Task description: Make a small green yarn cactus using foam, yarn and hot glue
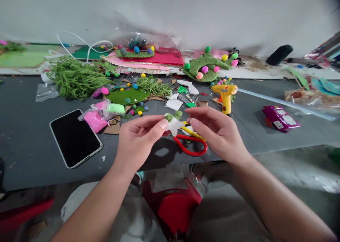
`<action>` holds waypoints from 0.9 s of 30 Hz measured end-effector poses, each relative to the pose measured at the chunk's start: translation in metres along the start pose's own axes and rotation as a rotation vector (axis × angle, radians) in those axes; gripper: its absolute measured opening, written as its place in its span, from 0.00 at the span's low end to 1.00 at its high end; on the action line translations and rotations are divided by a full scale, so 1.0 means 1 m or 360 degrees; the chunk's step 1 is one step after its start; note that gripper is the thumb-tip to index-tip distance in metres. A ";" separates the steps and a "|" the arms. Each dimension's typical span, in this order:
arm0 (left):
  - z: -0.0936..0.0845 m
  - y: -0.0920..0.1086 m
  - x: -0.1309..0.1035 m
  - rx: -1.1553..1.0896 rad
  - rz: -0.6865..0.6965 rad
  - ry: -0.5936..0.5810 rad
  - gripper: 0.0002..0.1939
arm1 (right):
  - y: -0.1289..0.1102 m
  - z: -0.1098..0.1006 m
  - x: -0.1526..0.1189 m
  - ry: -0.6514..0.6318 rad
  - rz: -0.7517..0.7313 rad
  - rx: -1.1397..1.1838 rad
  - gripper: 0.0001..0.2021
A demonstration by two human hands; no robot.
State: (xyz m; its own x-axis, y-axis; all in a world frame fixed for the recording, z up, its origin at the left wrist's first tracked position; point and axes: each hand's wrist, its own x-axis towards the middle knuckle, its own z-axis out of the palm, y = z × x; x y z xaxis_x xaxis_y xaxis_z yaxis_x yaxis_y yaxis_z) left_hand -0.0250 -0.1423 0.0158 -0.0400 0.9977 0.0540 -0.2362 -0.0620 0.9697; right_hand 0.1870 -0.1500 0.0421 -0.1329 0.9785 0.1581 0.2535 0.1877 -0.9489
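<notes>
Between thumb and fingers, my left hand [140, 137] pinches a small white piece [174, 125] with green yarn [177, 115] wound round its upper part. To the right of this piece, my right hand [217, 132] has its thumb and fingertips close together. Whether anything thin lies between them is too small to tell. Below and behind the piece, scissors with red and yellow handles [191, 153] rest on the dark table, partly hidden by the hands and the piece.
A phone [77, 139] and pink clay bags [95, 121] lie left. Behind are green yarn strands [74, 77], paper scraps [174, 103] and a yellow glue gun [225, 97]. A purple packet [281, 119] lies right, near the table's front edge [287, 147].
</notes>
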 end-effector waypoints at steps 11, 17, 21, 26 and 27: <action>-0.001 0.000 0.003 -0.0182 -0.0153 -0.0159 0.05 | 0.001 0.014 0.000 0.0051 -0.0143 0.0332 0.10; -0.002 -0.002 0.003 -0.0210 -0.0162 -0.0197 0.05 | 0.000 0.016 0.003 0.0118 -0.0139 0.0459 0.08; -0.002 -0.005 0.003 -0.0208 -0.0156 -0.0194 0.05 | 0.000 0.018 0.003 0.0179 -0.0140 0.0409 0.05; -0.001 -0.005 0.003 -0.0220 -0.0141 -0.0159 0.05 | 0.001 0.020 0.002 0.0235 -0.0145 0.0459 0.08; -0.001 -0.005 0.003 -0.0212 -0.0142 -0.0152 0.05 | 0.000 0.020 0.002 0.0235 -0.0149 0.0486 0.10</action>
State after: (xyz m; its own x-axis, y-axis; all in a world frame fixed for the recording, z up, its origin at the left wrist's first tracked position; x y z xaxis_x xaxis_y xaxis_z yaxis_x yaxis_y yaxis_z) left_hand -0.0250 -0.1390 0.0110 0.0778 0.9970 -0.0021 -0.3614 0.0302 0.9319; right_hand 0.1673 -0.1498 0.0364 0.0037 0.9642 0.2650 -0.0544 0.2649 -0.9628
